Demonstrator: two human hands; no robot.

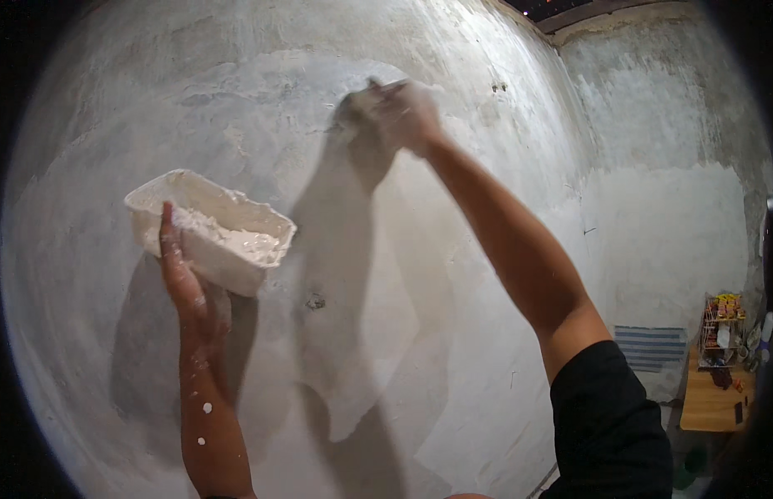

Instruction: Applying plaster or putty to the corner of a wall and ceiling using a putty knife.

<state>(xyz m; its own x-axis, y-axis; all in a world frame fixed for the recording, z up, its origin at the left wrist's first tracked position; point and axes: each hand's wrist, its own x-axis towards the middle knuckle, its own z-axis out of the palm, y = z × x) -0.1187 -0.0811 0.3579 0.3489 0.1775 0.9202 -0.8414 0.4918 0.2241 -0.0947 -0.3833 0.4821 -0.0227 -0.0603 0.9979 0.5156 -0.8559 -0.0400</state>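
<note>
My left hand [191, 283], speckled with white, grips a white rectangular plastic tub [228, 270] from beneath and along its near side. The tub is tilted and holds lumpy white paste [249, 241]. My right hand [407, 116] is raised against the grey plastered wall [453, 324], its fingers closed and smeared by motion; what they hold is too blurred to make out. The wall has patchy lighter and darker coats, with shadows of both arms across it.
The wall meets another patchy wall [652, 216] at a corner on the right. At lower right stand a small wooden table [706, 407] with a wire rack [723, 328] of small items on it, and a blue-grey striped mat [648, 345] beside it. Dark beams [573, 15] edge the top.
</note>
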